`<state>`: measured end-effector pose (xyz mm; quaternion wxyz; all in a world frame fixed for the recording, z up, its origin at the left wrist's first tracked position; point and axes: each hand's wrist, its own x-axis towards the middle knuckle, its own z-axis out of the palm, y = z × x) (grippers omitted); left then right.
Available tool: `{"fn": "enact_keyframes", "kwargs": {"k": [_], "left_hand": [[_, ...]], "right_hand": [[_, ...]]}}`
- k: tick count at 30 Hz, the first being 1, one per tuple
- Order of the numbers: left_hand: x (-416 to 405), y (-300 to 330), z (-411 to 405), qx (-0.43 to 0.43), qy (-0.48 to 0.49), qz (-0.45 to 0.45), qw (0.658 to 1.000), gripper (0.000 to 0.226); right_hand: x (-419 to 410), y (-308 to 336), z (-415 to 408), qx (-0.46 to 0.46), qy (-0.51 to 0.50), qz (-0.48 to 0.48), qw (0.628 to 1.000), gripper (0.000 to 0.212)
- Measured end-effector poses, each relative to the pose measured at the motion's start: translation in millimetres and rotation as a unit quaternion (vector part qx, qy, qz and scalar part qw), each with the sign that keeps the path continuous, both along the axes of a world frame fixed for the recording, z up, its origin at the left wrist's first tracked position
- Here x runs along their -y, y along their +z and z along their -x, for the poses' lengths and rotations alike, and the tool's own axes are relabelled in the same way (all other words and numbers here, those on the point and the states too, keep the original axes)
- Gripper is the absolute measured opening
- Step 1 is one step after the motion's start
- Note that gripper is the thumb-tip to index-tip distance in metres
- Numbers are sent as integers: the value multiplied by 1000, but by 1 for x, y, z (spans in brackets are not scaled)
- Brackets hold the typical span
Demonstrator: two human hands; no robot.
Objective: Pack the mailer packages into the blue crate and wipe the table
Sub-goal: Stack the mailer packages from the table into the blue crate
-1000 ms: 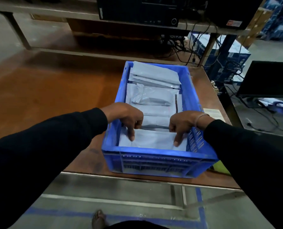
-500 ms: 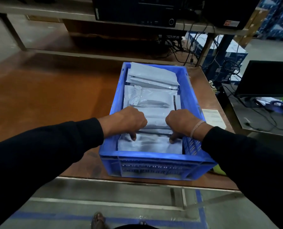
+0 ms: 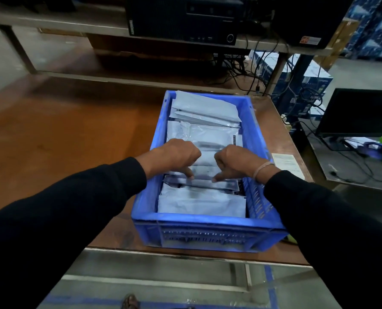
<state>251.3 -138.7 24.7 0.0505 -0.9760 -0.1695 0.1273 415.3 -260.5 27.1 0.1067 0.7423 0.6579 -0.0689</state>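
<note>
Left hand (image 3: 174, 156) and right hand (image 3: 234, 162) side by side inside the blue crate (image 3: 208, 221), backs up, fingers curled downward, thumbs pointing in toward each other onto a mailer package (image 3: 204, 172); whether pinching its edges or only pressing, cannot tell. Crate at the 3 o'clock side of the brown table (image 3: 63, 134), near its front edge. Inside, pale grey-white plastic mailers in overlapping rows from 6 o'clock to 12 o'clock, flat, glossy, lightly creased. Likely light, floppy and slick, so best taken by pinching both short edges or pressing flat from above. Paper sheet (image 3: 288, 162) on the table just right of the crate.
</note>
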Motion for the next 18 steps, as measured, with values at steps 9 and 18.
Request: {"fn": "enact_keyframes", "kwargs": {"k": [9,18], "left_hand": [[-16,-5,-9,99,61,-28,993,102],[-38,11,-4,187,100,31,977,82]], "right_hand": [[-20,-21,-11,-49,-79,-33,995,120],[-22,6,-37,-88,-91,-104,986,111]]}}
